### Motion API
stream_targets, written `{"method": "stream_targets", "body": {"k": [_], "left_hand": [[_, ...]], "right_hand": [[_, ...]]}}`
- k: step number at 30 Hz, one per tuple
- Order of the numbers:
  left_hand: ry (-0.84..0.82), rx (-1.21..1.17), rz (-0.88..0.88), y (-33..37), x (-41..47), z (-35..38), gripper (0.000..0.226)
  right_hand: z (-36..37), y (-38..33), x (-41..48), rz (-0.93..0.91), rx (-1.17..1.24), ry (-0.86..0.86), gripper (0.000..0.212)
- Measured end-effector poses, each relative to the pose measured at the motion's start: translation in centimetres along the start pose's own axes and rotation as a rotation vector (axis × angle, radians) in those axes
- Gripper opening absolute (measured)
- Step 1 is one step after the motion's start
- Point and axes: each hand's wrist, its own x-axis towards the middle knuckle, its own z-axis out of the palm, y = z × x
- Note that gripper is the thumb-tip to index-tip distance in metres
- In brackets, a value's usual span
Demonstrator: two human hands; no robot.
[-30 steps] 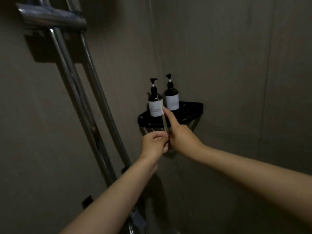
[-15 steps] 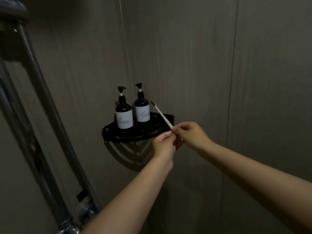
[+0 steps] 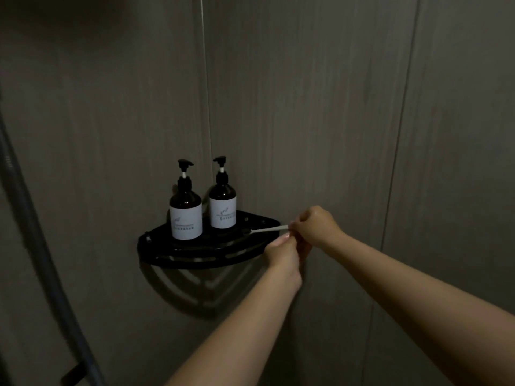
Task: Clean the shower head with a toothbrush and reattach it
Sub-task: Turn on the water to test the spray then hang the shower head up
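Lowered from its upward tilt, toothbrush [image 3: 266,229] lies near-level, head over corner shelf [image 3: 195,259]; right hand [image 3: 315,227] pinches its handle end; left hand [image 3: 284,253] adjoining, grip indeterminable.

White labels on left bottle [image 3: 186,215] and right bottle [image 3: 222,208]: print too small to read.

Toothbrush [image 3: 269,229] handle end hidden inside right grip [image 3: 315,227]. Bottle labels [image 3: 186,222] too small to read. Hose [image 3: 41,260] cut off by left edge.
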Motion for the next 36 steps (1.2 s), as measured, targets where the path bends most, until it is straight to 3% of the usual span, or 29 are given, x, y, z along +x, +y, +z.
{"method": "stream_targets", "body": {"k": [16, 23, 36], "left_hand": [[-0.017, 0.064, 0.001, -0.8, 4.7, -0.4, 0.031], [-0.064, 0.103, -0.027, -0.8, 4.7, 0.0, 0.031], [-0.066, 0.093, -0.059, -0.4, 3.6, 0.1, 0.033]], "right_hand": [[2.0, 0.9, 2.9, 0.024, -0.003, -0.004, 0.030], [1.5, 1.4, 2.8, 0.060, 0.020, 0.013, 0.027], [1.3, 1.6, 1.8, 0.029, 0.035, 0.037, 0.040]]}}
